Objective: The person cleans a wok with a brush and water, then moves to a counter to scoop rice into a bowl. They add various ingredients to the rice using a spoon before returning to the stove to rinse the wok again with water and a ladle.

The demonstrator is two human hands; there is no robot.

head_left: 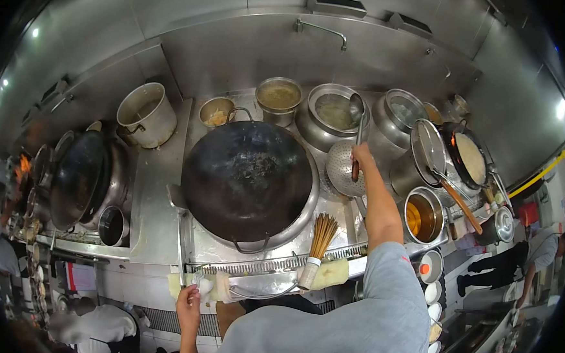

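Steel everywhere here: a long stainless worktop point(159, 188) under a tall steel back wall point(251, 51), a spout point(322, 30) jutting out up top. Dead centre, the big dark wok point(248, 181), with scorched bits in its bowl. To the left, a second wok point(78, 177) tilted on its burner, and a white pot point(147, 115) beyond it. Along the far side sit steel pots of stock point(279, 98) and a wide basin point(335, 112). To the right, a pot of amber oil point(422, 217) and a lit pan point(470, 157).

The right hand point(361, 157) reaches far across, clamped on the ladle point(358, 126) handle, its bowl over the basin, just above a perforated strainer point(342, 169). The left hand point(189, 303) is near, at the front rail, closed around a pale cloth point(206, 287); the grip itself is hard to read. A bamboo brush point(317, 250) leans on the rail between the two.

People at both edges are blurred and cut off by the lens rim.
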